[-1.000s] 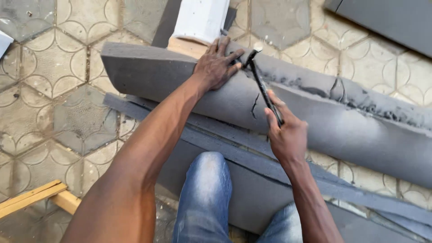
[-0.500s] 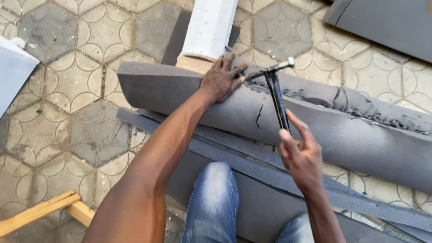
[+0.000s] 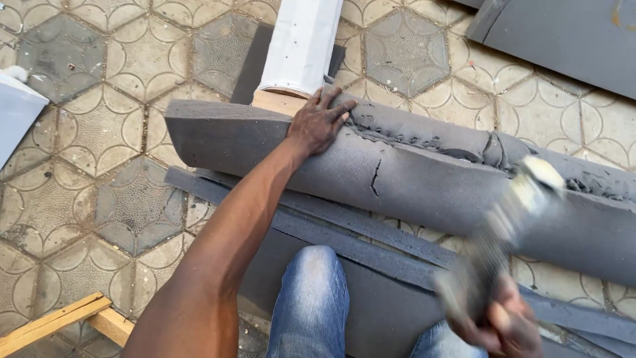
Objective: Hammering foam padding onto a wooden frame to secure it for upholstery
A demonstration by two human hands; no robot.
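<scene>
Head view, looking down over the person's blue-jeaned knees (image 3: 311, 298). The left hand (image 3: 318, 122) lies flat, fingers spread and unclenched, on the upper edge of a long grey foam-covered curved panel (image 3: 278, 149) that rests on the hexagon-patterned tiled floor (image 3: 86, 159); pressing there pins the foam against the pale wooden block (image 3: 278, 101) beneath and keeps the panel from shifting. The right hand (image 3: 500, 325) is clenched round the handle of a metal-headed hammer (image 3: 510, 219), motion-blurred, its head just above the ragged seam (image 3: 424, 136) along the panel's top. A short crack (image 3: 375, 178) marks the foam face. A white wrapped post (image 3: 301, 43) stands behind the block. Flat grey strips (image 3: 371, 235) lie under the panel, by the knees.
</scene>
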